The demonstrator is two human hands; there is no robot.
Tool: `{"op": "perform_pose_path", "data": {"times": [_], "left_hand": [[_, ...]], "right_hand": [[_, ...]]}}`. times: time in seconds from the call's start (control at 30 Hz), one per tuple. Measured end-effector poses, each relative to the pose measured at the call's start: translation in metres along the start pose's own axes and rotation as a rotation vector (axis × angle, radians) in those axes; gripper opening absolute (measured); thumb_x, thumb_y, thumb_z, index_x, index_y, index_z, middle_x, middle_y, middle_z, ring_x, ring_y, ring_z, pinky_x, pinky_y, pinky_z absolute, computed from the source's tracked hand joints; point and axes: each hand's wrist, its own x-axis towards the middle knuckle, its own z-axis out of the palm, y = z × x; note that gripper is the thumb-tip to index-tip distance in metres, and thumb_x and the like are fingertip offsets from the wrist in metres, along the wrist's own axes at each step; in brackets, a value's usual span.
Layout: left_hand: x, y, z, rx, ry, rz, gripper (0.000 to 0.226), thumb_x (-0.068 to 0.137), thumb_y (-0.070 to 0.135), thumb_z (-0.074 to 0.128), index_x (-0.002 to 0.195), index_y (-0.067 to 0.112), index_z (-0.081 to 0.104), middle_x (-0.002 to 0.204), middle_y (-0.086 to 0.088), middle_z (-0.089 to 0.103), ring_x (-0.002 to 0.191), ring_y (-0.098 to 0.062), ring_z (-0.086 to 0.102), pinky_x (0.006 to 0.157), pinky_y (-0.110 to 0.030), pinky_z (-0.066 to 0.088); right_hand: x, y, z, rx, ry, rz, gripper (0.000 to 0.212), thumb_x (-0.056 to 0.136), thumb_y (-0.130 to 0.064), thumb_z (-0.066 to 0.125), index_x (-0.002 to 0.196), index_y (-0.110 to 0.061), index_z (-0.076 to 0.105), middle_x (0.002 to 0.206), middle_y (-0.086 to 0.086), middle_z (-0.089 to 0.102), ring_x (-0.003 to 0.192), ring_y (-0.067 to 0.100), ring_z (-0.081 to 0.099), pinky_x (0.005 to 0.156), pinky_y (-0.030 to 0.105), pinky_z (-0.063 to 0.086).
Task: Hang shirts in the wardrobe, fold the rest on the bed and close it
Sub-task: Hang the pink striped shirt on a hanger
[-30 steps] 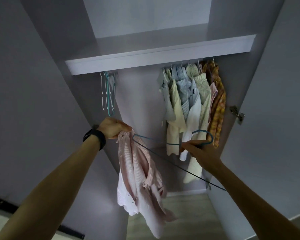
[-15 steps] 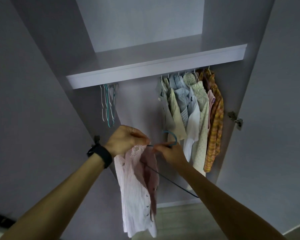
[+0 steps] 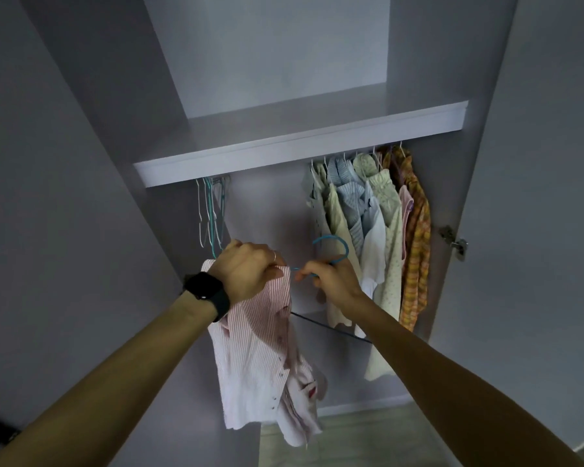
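Grey wardrobe (image 3: pixel 267 62) holds hung shirts (image 3: pixel 368 224) beneath its shelf (image 3: pixel 300 153)

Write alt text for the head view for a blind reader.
The left hand grips a pink striped shirt by its top while the right hand holds a blue hanger beside it, before an open wardrobe. Hung shirts crowd its right side; empty hangers hang at its left.

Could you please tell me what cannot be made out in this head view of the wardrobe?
All head view.
Hanging rail: hidden behind the shelf front.
Whether the blue hanger has entered the pink striped shirt: covered by the left hand and fabric.
Number of hung shirts: they overlap.
Bed: outside the frame.
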Motion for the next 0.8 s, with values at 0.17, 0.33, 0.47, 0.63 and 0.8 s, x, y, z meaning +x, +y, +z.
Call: {"op": "perform_pose_path", "data": {"times": [0.17, 0.33, 0.47, 0.63, 0.8], "left_hand": [[0.016, 0.014, -0.001, 0.051, 0.020, 0.023, 0.025, 0.105, 0.035, 0.045, 0.117, 0.020, 0.061, 0.110, 0.000, 0.068, 0.103, -0.026, 0.063, 0.089, -0.035, 0.036], [0.024, 0.004, -0.018, 0.060, 0.115, -0.014, 0.033, 0.105, 0.032, 0.042, 0.135, 0.025, 0.054, 0.117, -0.003, 0.067, 0.103, -0.030, 0.064, 0.096, -0.038, 0.040], [0.027, 0.005, -0.043, 0.145, 0.247, -0.012, 0.034, 0.105, 0.031, 0.042, 0.136, 0.022, 0.054, 0.110, -0.006, 0.066, 0.099, -0.034, 0.063, 0.093, -0.041, 0.041], [0.019, 0.003, -0.079, 0.021, 0.438, 0.006, 0.028, 0.102, 0.021, 0.051, 0.128, 0.015, 0.059, 0.108, -0.010, 0.068, 0.096, -0.038, 0.064, 0.088, -0.047, 0.050], [0.005, -0.011, -0.096, 0.082, 0.504, -0.065, 0.028, 0.103, 0.025, 0.048, 0.127, 0.017, 0.059, 0.104, -0.009, 0.068, 0.094, -0.038, 0.063, 0.087, -0.048, 0.048]], "right_hand": [[0.008, -0.006, -0.032, -0.401, 0.242, -0.293, 0.017, 0.081, -0.024, 0.076, 0.082, -0.007, 0.075, 0.079, 0.006, 0.071, 0.080, 0.021, 0.061, 0.078, 0.035, 0.049], [-0.018, 0.031, -0.057, -0.566, 0.483, -0.682, 0.024, 0.087, -0.019, 0.071, 0.070, -0.011, 0.057, 0.068, 0.000, 0.053, 0.064, 0.017, 0.049, 0.063, 0.030, 0.045], [-0.013, 0.067, -0.047, -0.725, 0.100, -0.282, 0.011, 0.093, -0.018, 0.063, 0.095, -0.012, 0.073, 0.092, 0.003, 0.070, 0.081, 0.018, 0.064, 0.081, 0.034, 0.052], [0.001, 0.074, -0.002, -0.779, -0.197, -0.151, 0.025, 0.090, -0.022, 0.061, 0.112, -0.011, 0.063, 0.102, 0.007, 0.068, 0.093, 0.028, 0.064, 0.081, 0.033, 0.052], [0.005, 0.067, 0.039, -0.731, -0.191, -0.228, 0.027, 0.086, -0.024, 0.061, 0.113, -0.020, 0.063, 0.096, -0.003, 0.068, 0.087, 0.020, 0.064, 0.076, 0.032, 0.052]]}}
